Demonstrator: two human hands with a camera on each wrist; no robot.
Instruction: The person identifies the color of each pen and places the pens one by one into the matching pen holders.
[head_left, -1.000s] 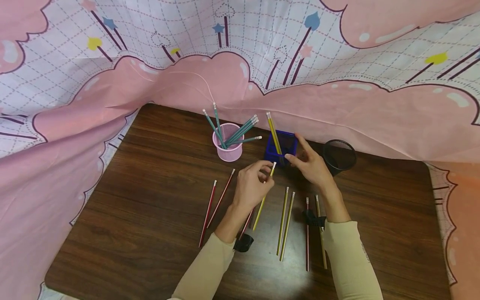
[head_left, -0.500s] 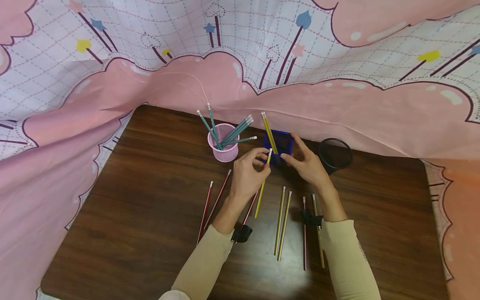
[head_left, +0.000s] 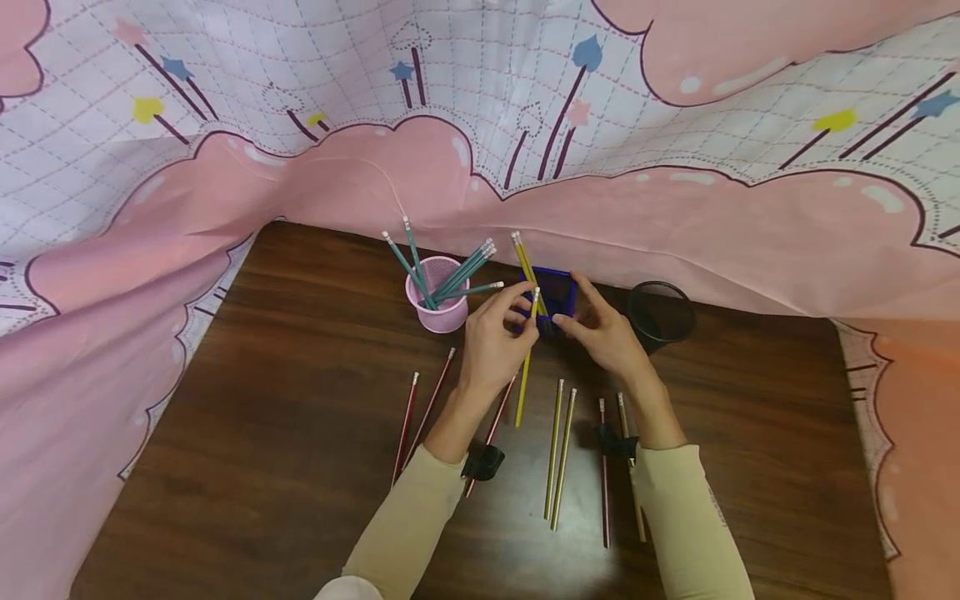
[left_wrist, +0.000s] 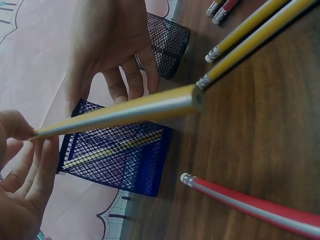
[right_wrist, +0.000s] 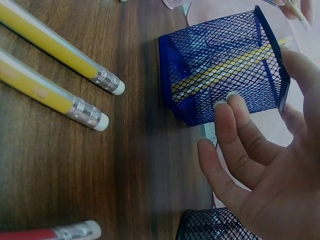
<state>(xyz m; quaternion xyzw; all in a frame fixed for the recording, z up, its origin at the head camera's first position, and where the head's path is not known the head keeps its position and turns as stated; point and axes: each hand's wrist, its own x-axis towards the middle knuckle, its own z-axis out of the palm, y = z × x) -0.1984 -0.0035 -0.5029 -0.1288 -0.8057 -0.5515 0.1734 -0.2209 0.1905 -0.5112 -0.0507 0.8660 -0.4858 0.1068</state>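
Observation:
My left hand (head_left: 491, 346) pinches a yellow pencil (head_left: 522, 392) near its eraser end. The pencil slants in front of the blue mesh pencil holder (head_left: 557, 271), its lower end raised off the table in the left wrist view. With thumb and index finger, my right hand (head_left: 611, 337) holds the holder's rim. Its other fingertips (right_wrist: 235, 102) are by the mesh wall in the right wrist view. Inside the holder lean yellow pencils (head_left: 526, 260), erasers up. On the table below the hands lie two yellow pencils (head_left: 553, 450) and a red pencil (head_left: 497, 417).
A pink mesh holder (head_left: 444, 321) with several green pencils stands left of the blue one. To its right is a black mesh holder (head_left: 660, 312). Two red pencils (head_left: 406, 425) lie at left; another red (head_left: 605, 500) and a yellowish pencil (head_left: 637, 508) lie under the right wrist.
My left hand has carried the yellow pencil up toward the blue holder, raising its eraser end to the height of the rim. My right hand keeps its hold on the holder.

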